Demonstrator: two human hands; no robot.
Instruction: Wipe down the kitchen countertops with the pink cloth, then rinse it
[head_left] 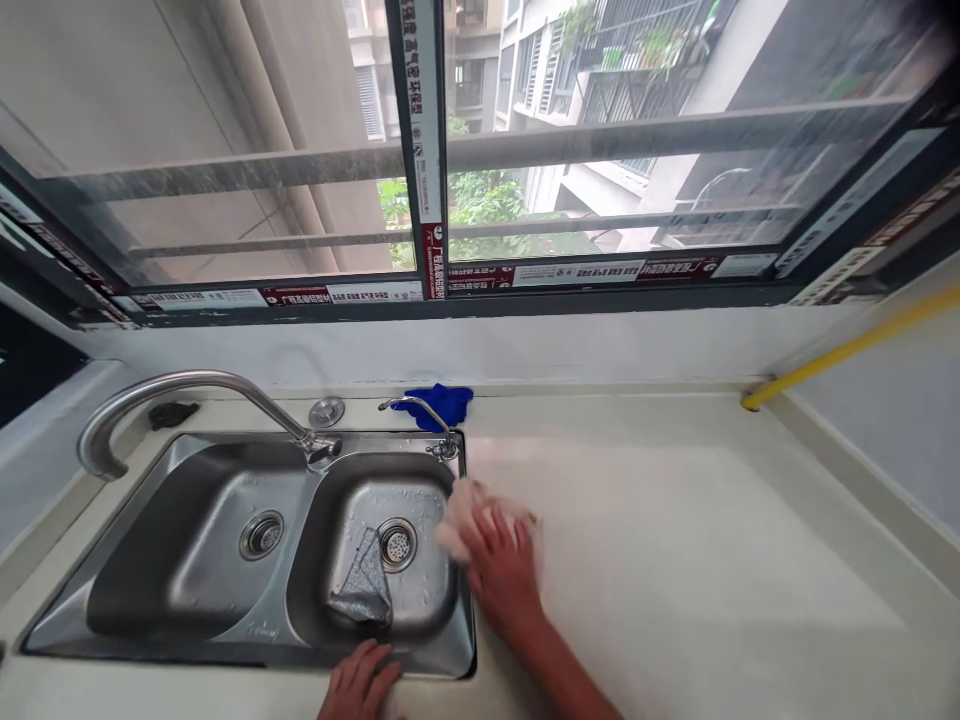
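Got the right hand (504,562) spread over a pale, blurry cloth (456,522), centre frame, across the sink's (439,655) right edge and the tabletop (675,520), probably flat for more contact. Resting the left hand (360,682), bottom centre, on the front rim, not visibly gripping, likely for balance. Also spotting a grey cloth (365,590) beside the drain (397,545), lower centre-left, maybe drip-drying, plus a blue cloth (454,405) behind the small tap (447,449), presumably out of splash range.

Cloth (456,520) blurred, partly hidden under the right hand (504,562)
Bottom edge cuts off the left hand (360,684); right edge, the pipe (855,346); lettering (262,631) on the sink (442,655) is too small to read.
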